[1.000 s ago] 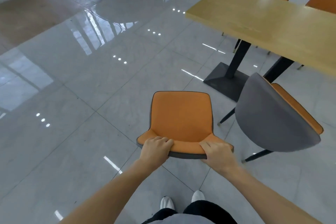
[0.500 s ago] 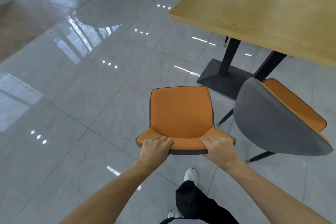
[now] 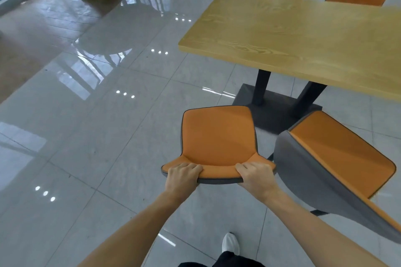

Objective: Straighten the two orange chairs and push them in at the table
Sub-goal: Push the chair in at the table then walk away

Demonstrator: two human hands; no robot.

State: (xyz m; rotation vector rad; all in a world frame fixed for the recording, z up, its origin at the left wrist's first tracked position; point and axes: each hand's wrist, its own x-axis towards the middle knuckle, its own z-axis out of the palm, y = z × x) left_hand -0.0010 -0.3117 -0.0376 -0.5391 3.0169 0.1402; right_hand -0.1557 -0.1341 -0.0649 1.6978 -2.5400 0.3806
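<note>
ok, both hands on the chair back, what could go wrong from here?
1. The held chair sits close beside the second chair, which is angled; pushing forward may knock their shells together.
2. Its seat points near the table's black base; legs could catch there.
3. Left hand and right hand grip only the top edge, so it may twist.
</note>
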